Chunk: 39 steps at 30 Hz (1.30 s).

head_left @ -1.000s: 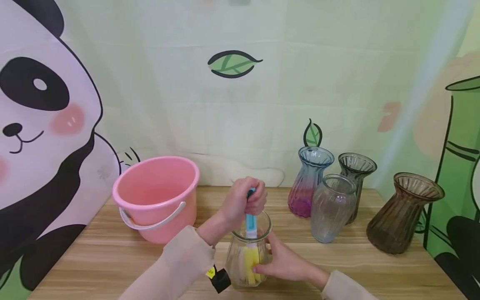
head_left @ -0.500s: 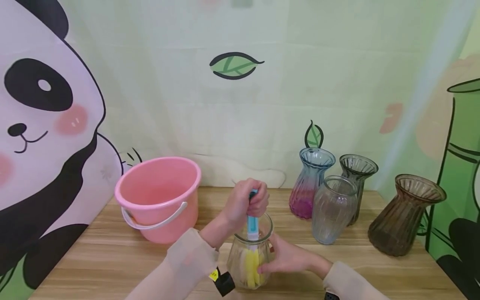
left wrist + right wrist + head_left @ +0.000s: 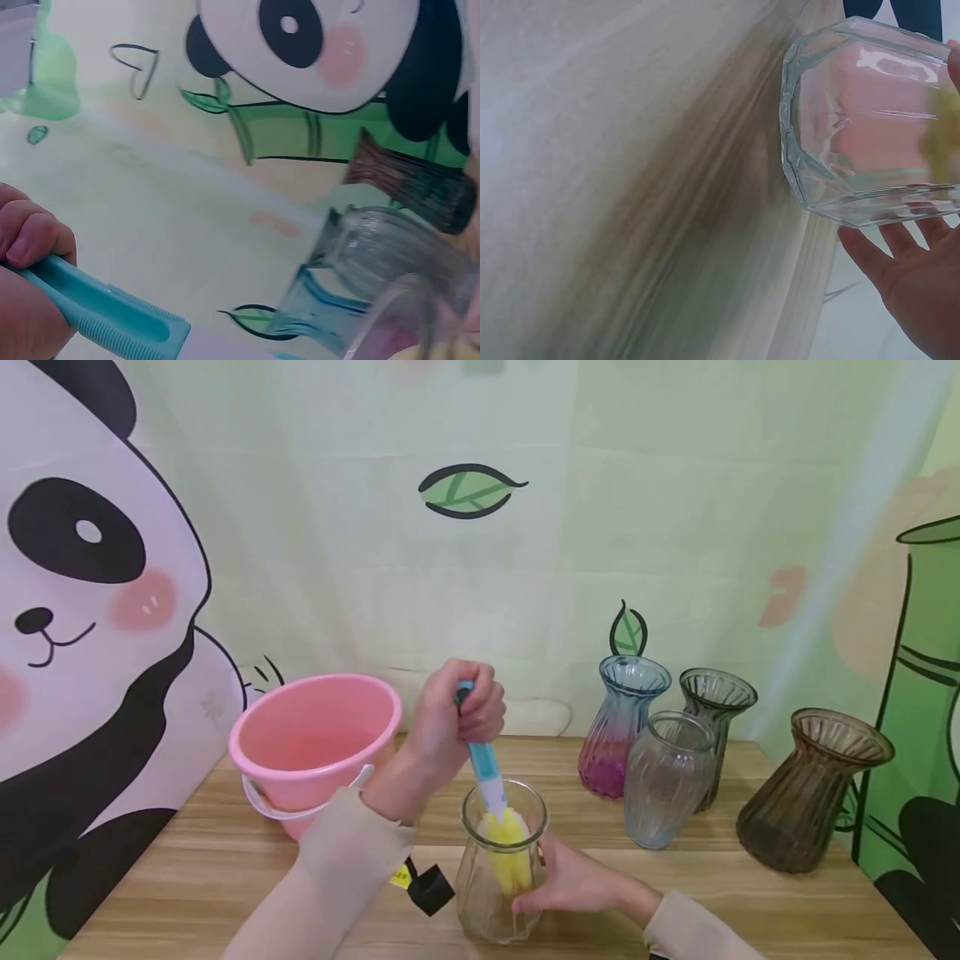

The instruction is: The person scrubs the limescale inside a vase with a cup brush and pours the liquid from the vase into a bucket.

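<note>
My left hand [image 3: 459,714] grips the light-blue handle [image 3: 483,762] of a brush with a yellow sponge head [image 3: 506,852]. The sponge sits inside a clear glass vase [image 3: 483,906], and its top is near the rim. In the left wrist view, the fingers curl round the brush handle [image 3: 112,311]. My right hand [image 3: 573,877] holds the vase from its right side, thumb in front. Through the right wrist view the vase's faceted base [image 3: 802,124] shows, with the right hand [image 3: 922,281] against the glass.
A pink bucket [image 3: 315,772] with a white handle stands at the left. On the right are a blue-and-purple vase [image 3: 618,735], a clear vase [image 3: 667,785], a dark grey vase [image 3: 716,693] and a brown vase [image 3: 798,802]. A printed cloth [image 3: 337,552] hangs behind the wooden table [image 3: 247,893].
My left hand has risen and shifted left, drawing the sponge up from the vase's bottom toward its rim and tilting the brush. The right hand stays on the vase.
</note>
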Motion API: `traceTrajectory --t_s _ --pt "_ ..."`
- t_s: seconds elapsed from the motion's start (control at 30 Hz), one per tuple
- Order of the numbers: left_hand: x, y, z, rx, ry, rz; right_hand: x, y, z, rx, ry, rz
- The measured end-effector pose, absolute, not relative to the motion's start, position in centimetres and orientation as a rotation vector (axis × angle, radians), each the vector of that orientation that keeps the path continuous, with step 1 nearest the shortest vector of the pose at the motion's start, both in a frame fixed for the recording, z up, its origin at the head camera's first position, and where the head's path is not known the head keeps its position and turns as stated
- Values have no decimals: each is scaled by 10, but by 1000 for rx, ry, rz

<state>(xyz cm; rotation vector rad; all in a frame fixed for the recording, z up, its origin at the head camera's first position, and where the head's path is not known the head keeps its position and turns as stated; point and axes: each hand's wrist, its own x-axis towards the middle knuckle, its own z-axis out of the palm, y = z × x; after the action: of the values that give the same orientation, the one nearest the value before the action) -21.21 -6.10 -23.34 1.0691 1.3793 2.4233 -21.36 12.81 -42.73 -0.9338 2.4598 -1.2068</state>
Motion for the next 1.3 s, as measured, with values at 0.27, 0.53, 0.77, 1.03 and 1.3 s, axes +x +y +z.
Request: traceTrajectory --t_s 0.27,0.53,0.77,1.03,1.3 --pt "-208 -90 -213 1020 1359 2653 -213 127 -429 -934 2484 -1224" --pt "-199 -102 -210 1052 1281 2747 -212 127 -430 -932 2463 -1253" --pt "-193 -117 -203 1108 1236 2832 -212 128 -430 -934 2463 -1257" --pt "-185 -174 -199 1130 480 3107 -213 128 -431 -970 2450 -1290" --pt "-179 -222 -194 1163 546 3129 -212 127 -436 -994 2489 -1320"
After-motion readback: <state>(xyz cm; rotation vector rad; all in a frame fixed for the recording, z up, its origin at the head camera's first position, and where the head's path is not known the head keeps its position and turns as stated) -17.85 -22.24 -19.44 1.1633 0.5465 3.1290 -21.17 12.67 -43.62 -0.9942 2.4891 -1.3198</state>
